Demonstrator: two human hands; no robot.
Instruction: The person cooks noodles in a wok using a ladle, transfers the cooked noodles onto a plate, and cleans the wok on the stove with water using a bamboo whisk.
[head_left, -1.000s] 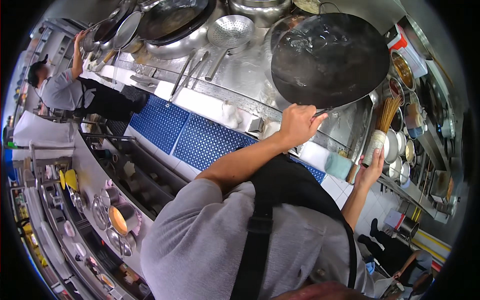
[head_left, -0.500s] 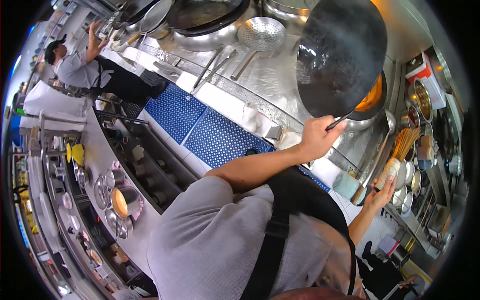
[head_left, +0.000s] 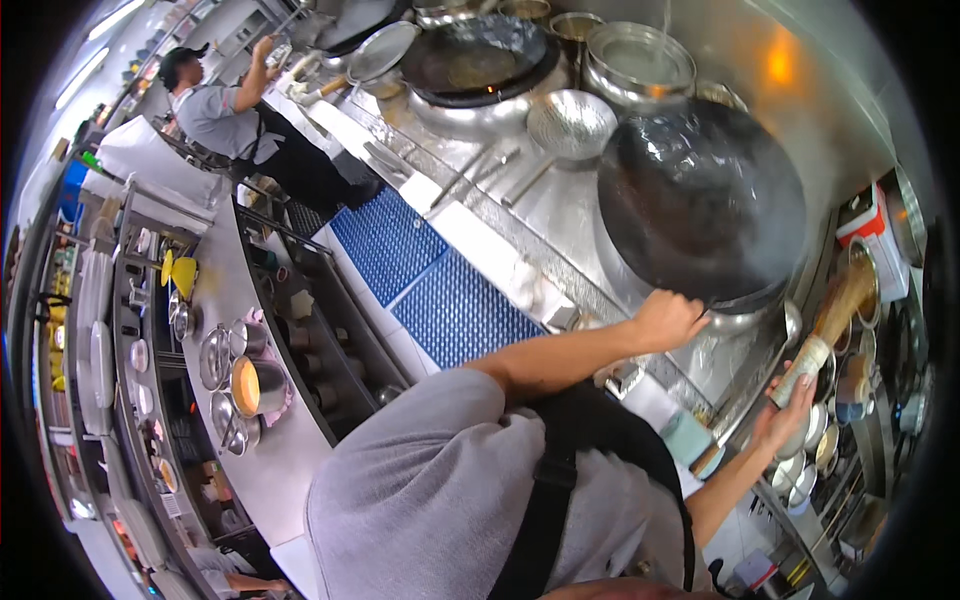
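Note:
My left hand [head_left: 670, 321] is closed round the handle of a large black wok [head_left: 700, 200], at the near side of its rim. The wok sits over its burner, its dark inside facing up, with shine at the far side and thin steam around it. No food shows in it. To the right of the wok, my right hand [head_left: 788, 408] grips the wrapped handle of a bamboo wok brush [head_left: 803, 372], its bristles pointing up and away, apart from the wok. A perforated skimmer [head_left: 572, 124] lies on the steel range to the wok's left.
A second black wok [head_left: 475, 58] and a lidded steel pot [head_left: 640, 62] stand behind. A ladle [head_left: 790, 325] lies right of the wok. A folded green cloth [head_left: 688, 438] rests at the range's front edge. Another person [head_left: 225, 125] works at the far left, beside blue mats [head_left: 470, 310].
The wok has come down from its tilt onto the burner, hiding the orange flame. My right hand and the brush have shifted slightly. The view has swung, moving the surroundings in the frame.

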